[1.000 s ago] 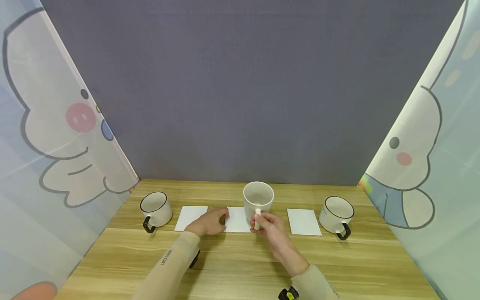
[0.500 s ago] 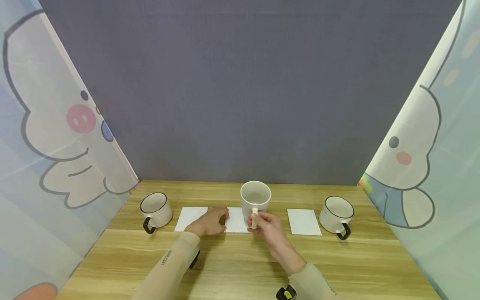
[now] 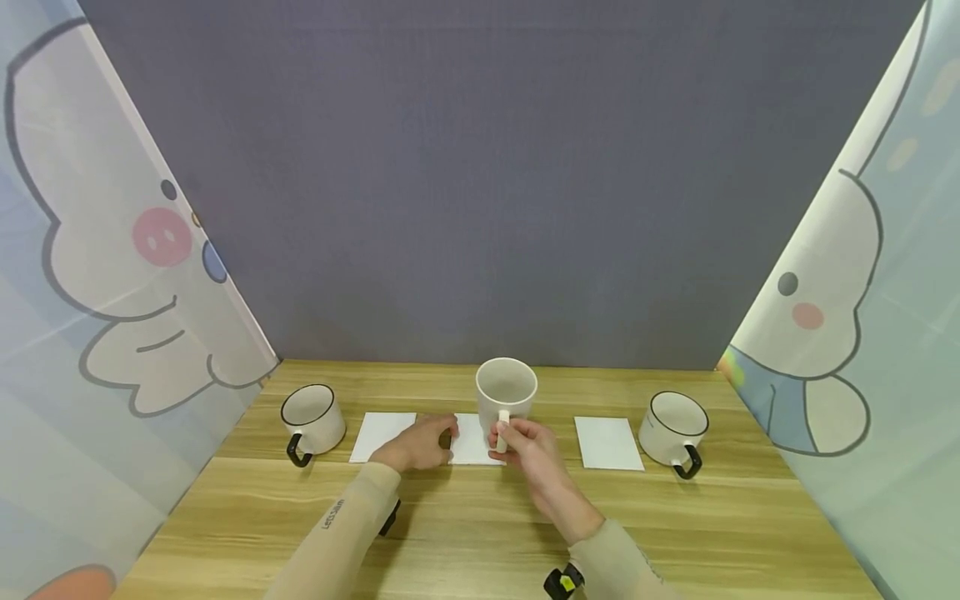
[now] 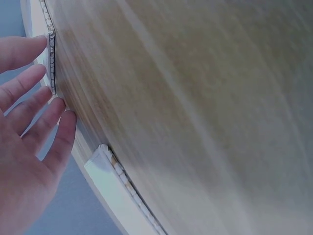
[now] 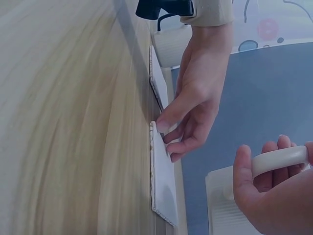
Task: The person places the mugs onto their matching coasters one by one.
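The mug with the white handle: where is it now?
In the head view, the mug is just right of centre, held by its handle in the right hand; the right wrist view shows it raised clear of the middle white square.

Three mugs: one tall plain white mug (image 3: 505,400), and two squat white mugs with black rims and handles, the left squat mug (image 3: 315,421) well to its left, the right squat mug (image 3: 673,429) well to its right. Three flat white rectangular cards with ridged edges: the first card (image 3: 379,435) left of the tall mug, the second card (image 3: 467,443) partly hidden by it, the third card (image 3: 609,443) to its right. Two bare hands: the left hand (image 3: 417,443) left of it, the right hand (image 3: 534,454) at its handle. One wood-grain table (image 3: 472,542) below it, one grey backdrop (image 3: 487,183) behind it
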### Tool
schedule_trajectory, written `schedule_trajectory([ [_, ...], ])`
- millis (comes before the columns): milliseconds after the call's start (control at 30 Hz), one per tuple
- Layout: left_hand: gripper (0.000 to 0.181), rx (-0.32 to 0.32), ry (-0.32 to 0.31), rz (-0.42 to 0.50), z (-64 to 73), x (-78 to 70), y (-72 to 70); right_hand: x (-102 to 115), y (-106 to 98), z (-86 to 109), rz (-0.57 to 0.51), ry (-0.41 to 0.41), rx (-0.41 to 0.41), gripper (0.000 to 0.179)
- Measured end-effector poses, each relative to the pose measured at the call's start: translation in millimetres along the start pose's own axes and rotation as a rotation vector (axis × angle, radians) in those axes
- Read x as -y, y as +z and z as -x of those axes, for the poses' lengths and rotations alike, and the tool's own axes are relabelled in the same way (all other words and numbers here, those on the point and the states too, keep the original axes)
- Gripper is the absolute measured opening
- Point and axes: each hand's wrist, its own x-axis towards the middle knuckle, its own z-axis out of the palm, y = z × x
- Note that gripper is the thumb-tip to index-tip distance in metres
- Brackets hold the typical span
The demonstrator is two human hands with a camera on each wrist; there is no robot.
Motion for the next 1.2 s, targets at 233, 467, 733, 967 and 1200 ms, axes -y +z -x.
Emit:
schedule_trajectory([
  [233,0.026,0.006,0.009,0.008,-2.2,1.6,0.2,0.2,2.1,-1.1,0.010,-0.001,0.017,0.031],
  [467,0.027,0.007,0.013,0.013,-2.7,3.1,1.0,0.1,4.8,-2.9,-0.005,0.008,0.010,0.030],
  [733,0.027,-0.002,0.014,0.013,-4.0,4.2,1.4,-2.4,6.2,-5.0,-0.015,0.011,0.016,0.028],
  [967,0.027,0.009,-0.024,0.029,-2.4,4.2,3.0,-5.7,7.2,-5.8,-0.014,0.013,0.027,0.028],
  [1200,0.027,0.000,-0.016,0.006,-2.5,2.8,2.8,-7.2,9.0,-6.8,-0.012,0.021,0.034,0.029],
])
